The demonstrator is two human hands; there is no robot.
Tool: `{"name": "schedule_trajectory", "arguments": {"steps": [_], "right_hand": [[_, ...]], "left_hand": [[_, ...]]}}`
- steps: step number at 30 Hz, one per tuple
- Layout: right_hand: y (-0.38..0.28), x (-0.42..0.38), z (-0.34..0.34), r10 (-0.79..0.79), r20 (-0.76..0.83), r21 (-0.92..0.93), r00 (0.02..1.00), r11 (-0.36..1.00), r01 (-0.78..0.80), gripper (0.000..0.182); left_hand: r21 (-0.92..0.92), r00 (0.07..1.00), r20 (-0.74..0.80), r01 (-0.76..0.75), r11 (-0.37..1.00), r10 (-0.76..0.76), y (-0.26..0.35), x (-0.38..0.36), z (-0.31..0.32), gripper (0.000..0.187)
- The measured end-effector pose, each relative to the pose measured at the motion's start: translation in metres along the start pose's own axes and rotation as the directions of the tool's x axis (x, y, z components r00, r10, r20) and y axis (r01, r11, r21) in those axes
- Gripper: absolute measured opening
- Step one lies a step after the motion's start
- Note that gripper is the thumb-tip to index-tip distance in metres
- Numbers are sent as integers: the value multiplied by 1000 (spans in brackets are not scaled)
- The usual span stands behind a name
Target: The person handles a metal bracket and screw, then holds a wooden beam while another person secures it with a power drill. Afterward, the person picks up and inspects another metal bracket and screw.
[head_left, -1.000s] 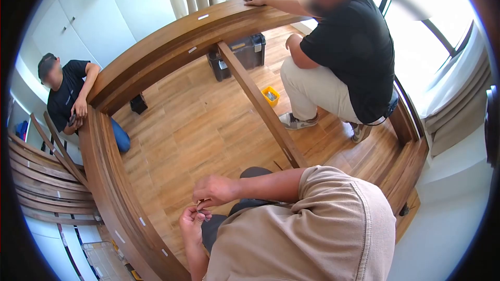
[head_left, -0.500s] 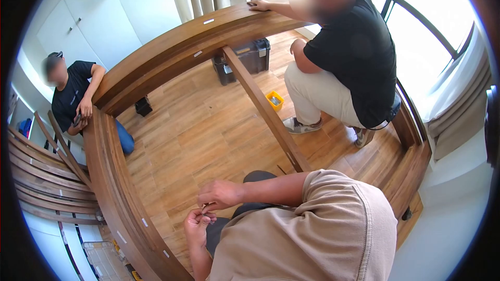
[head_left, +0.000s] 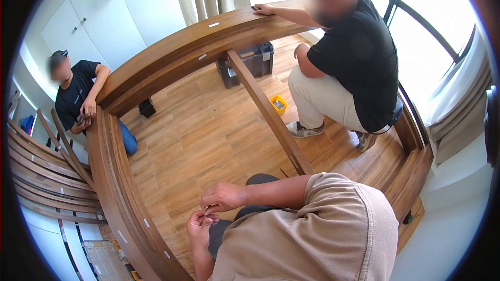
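My left hand (head_left: pixel 199 230) and my right hand (head_left: pixel 224 196) meet above my lap, inside the wooden bed frame (head_left: pixel 122 187). Both are closed, with fingertips pinched together around something small. What it is I cannot make out, as the fingers hide most of it. The frame's long side rail runs past on the left of my hands. A narrow wooden crossbar (head_left: pixel 268 112) spans the frame and ends close to my right forearm.
A co-worker in black (head_left: pixel 359 57) crouches inside the frame; another (head_left: pixel 78 93) leans on its far left corner. On the floor are a yellow bin (head_left: pixel 278 103) of small parts, a black toolbox (head_left: pixel 255 61) and a small black box (head_left: pixel 147 107). Curved slats (head_left: pixel 52 177) lie left.
The whole view has shifted slightly right and down. My hands keep the same pinch, and the co-workers hold nearly the same poses.
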State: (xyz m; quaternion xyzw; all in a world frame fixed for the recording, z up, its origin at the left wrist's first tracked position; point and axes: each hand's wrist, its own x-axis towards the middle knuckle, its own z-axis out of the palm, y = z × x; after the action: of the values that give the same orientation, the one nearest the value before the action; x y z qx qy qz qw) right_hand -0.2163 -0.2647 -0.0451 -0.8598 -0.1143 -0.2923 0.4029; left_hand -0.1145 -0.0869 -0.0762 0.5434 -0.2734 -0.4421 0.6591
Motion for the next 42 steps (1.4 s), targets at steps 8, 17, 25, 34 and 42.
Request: {"name": "schedule_trajectory", "arguments": {"steps": [8, 17, 25, 34, 42], "right_hand": [[-3, -1, -1, 64, 53, 0, 997, 998, -64, 32], [-4, -8, -8, 83, 267, 151, 960, 980, -127, 95], [0, -19, -5, 231, 319, 143, 919, 947, -287, 105], [17, -41, -4, 129, 288, 219, 949, 956, -196, 108], [40, -48, 2, 202, 278, 322, 939, 902, -289, 96]], "left_hand": [[-66, 999, -38, -16, 998, 13, -9, 2, 1, 42], [-225, 993, -107, 17, 974, -42, -10, 2, 14, 37], [-172, 994, -13, 108, 979, -111, -9, 8, 21, 30], [-37, 983, 71, 174, 984, -171, -15, 13, 17, 27], [-20, 975, -13, 223, 975, -223, -21, 32, 13, 31]]}}
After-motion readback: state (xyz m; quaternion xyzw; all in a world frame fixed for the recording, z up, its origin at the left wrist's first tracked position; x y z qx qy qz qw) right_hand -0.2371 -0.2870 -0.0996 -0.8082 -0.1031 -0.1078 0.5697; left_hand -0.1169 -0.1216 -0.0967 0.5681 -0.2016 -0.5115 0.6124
